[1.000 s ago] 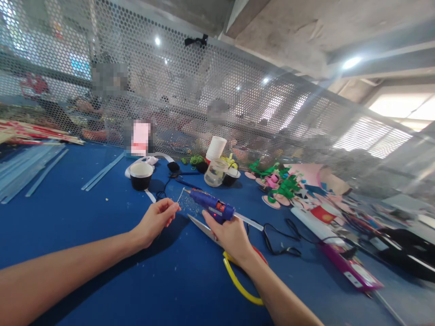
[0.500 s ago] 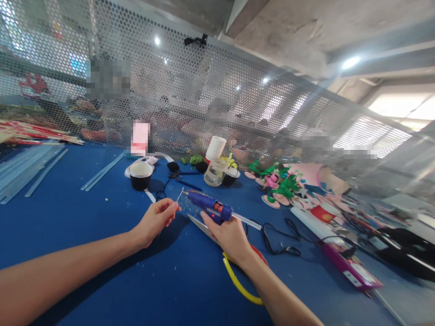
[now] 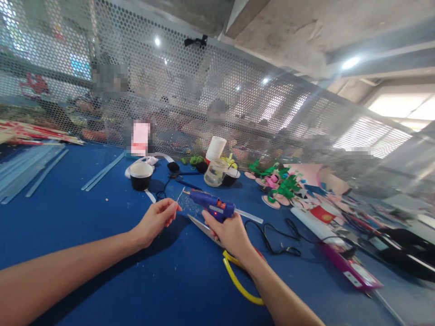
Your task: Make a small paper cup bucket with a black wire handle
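My right hand is wrapped round the handle of a blue glue gun, which points left with a small red light lit. A pale glue stick juts from its back. Between the fingertips of my left hand is a thin whitish strand, standing up at a slant. The gun's nozzle is close to the strand's upper end; whether they touch I cannot tell. Under my right hand lie scissors with a red and yellow handle, partly hidden by the hand and wrist.
Beyond my hands stand a black-and-white cup, a clear plastic cup and stacked white cups. Green and pink craft pieces lie at right, near a purple-ended power strip and black cable. Blue strips lie left; a perforated metal screen rises behind.
The glue gun has tilted slightly and shifted a little to the right, its nozzle still near the strand. My left hand has hardly moved.
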Demonstrator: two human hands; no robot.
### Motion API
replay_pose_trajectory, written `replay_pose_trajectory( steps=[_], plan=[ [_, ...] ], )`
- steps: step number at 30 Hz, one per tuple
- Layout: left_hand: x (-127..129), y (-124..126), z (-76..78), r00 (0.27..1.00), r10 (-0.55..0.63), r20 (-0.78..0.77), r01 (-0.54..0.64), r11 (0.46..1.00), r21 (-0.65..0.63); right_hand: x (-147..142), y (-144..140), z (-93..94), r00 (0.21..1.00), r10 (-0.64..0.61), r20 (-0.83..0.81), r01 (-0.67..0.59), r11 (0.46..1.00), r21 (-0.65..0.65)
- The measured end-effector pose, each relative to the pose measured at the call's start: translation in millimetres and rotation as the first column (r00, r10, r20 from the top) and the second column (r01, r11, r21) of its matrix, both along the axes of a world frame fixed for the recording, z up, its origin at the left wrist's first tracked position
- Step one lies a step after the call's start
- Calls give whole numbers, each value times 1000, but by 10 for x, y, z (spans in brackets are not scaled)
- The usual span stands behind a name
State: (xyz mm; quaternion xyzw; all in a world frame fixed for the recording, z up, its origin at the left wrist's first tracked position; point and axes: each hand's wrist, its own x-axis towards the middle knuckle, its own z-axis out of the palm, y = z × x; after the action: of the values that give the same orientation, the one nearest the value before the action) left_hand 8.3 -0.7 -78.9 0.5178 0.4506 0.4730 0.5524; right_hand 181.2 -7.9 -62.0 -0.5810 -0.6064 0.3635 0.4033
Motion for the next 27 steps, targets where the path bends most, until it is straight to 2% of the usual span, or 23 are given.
replay_pose_trajectory(
  steps=[12, 20, 27],
  plan=[
    [-16, 0, -6, 1000, -14, 28, 14, 1000, -10, 7, -5, 58, 995, 45, -83, -47, 999, -22],
    [-18, 14, 38, 991, -90, 97, 93, 995, -29, 52, 16, 39, 981, 150, -120, -153, 988, -19],
    [-18, 1, 46, 980, -150, 134, 160, 985, -67, 39, -1, 91, 977, 157, -145, -163, 986, -29]
  ],
)
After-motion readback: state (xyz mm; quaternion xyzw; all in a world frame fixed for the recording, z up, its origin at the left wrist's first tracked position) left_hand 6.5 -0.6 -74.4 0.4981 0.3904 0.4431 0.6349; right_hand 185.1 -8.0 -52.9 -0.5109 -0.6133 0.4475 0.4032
